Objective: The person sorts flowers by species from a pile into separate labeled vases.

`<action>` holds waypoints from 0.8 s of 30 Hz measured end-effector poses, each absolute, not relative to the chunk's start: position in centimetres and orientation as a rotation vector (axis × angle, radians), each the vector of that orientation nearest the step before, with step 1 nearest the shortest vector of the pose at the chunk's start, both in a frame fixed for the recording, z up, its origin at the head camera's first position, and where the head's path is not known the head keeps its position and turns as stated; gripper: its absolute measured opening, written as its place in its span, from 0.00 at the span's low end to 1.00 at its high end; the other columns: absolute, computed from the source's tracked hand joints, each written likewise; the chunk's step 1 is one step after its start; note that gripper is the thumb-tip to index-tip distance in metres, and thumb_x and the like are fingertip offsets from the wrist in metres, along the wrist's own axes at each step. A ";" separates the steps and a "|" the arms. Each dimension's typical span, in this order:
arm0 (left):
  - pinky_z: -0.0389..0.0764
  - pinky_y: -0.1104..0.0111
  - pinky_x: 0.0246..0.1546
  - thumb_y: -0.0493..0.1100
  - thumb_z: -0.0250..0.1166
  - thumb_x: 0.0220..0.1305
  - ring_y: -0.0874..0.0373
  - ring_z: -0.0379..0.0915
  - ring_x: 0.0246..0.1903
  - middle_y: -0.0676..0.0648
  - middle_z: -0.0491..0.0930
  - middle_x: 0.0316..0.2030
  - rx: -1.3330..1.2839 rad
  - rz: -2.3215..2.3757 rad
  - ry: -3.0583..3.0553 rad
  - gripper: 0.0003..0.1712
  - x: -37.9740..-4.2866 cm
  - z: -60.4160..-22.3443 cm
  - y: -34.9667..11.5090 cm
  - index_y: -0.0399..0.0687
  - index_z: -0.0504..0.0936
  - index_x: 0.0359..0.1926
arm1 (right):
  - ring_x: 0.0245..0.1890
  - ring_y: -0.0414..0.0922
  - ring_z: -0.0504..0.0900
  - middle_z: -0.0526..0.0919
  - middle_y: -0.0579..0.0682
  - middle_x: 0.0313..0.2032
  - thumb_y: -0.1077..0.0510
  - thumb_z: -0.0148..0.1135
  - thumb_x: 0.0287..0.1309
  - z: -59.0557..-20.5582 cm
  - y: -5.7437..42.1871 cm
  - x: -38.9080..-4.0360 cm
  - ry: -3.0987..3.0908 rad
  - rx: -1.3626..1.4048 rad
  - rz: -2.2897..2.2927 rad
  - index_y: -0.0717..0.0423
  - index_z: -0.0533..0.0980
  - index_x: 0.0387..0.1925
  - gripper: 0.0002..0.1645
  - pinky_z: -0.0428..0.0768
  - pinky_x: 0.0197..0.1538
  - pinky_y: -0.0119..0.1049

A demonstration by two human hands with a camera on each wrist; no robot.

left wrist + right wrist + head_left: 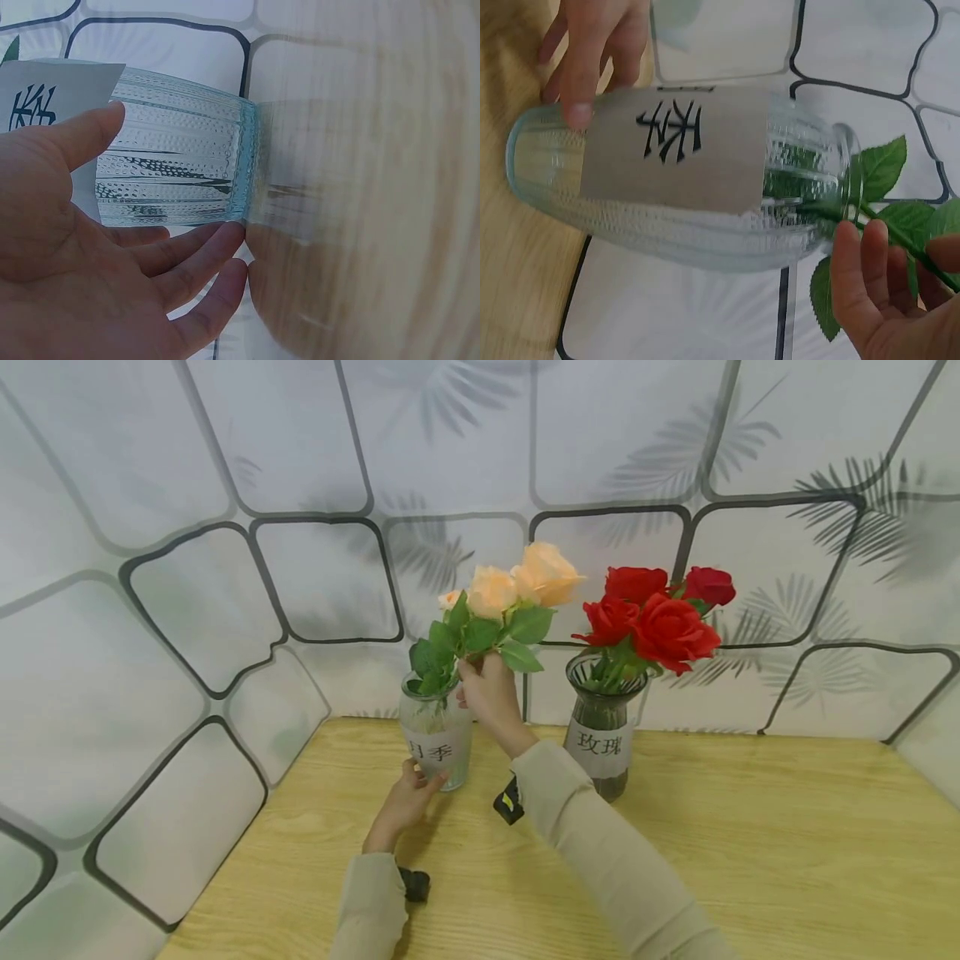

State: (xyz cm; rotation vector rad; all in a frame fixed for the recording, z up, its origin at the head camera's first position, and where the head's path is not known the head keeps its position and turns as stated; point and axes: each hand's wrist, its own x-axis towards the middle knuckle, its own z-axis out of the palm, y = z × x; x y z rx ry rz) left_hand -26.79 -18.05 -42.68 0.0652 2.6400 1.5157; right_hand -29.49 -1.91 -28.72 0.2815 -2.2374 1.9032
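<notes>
A clear ribbed glass vase [705, 238] with a white paper label [676, 150] stands upright on the left of the table. My left hand [408, 802] holds it low near the base, thumb in front and fingers behind. Above its mouth my right hand [491, 693] pinches the green stem [909, 246] of a peach rose between thumb and fingers. The stem's lower end is inside the vase. Peach roses [491, 593] with green leaves [480, 635] lean to the right over the rim; overlapping leaves hide which blooms belong to the pinched stem.
A darker glass vase [609, 710] with a labelled front stands to the right, close to my right forearm, holding several red roses [671, 631]. Behind the wooden table [750, 827] rises a patterned backdrop [465, 468]. Black wrist devices [415, 885] sit on both wrists.
</notes>
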 end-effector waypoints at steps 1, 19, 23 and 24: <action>0.70 0.39 0.62 0.50 0.54 0.80 0.28 0.63 0.66 0.19 0.61 0.67 0.068 1.518 2.638 0.42 -26.8 -42.7 -18.0 0.24 0.45 0.74 | 0.29 0.55 0.83 0.80 0.67 0.36 0.61 0.50 0.78 -28.6 -1.8 -29.7 -2.280 0.283 1.867 0.68 0.73 0.54 0.14 0.87 0.39 0.48; 0.69 0.39 0.62 0.51 0.54 0.79 0.27 0.62 0.66 0.19 0.61 0.67 0.084 1.532 2.635 0.43 -26.6 -42.8 -17.9 0.23 0.45 0.74 | 0.22 0.45 0.70 0.74 0.51 0.25 0.59 0.54 0.70 -28.7 -2.2 -32.4 -2.785 0.326 1.165 0.58 0.74 0.33 0.09 0.68 0.25 0.37; 0.70 0.40 0.62 0.51 0.54 0.79 0.28 0.63 0.66 0.20 0.62 0.66 0.081 1.540 2.638 0.42 -26.7 -42.8 -17.9 0.23 0.46 0.74 | 0.25 0.46 0.75 0.82 0.59 0.43 0.49 0.56 0.73 -28.7 -1.7 -32.4 -2.875 0.384 1.218 0.66 0.75 0.56 0.24 0.73 0.26 0.37; 0.70 0.40 0.62 0.51 0.54 0.79 0.28 0.63 0.66 0.20 0.62 0.66 0.082 1.541 2.639 0.42 -26.7 -42.7 -18.0 0.23 0.46 0.74 | 0.28 0.47 0.78 0.82 0.61 0.49 0.47 0.56 0.74 -28.6 -1.5 -32.4 -2.900 0.406 1.239 0.67 0.72 0.61 0.29 0.76 0.27 0.37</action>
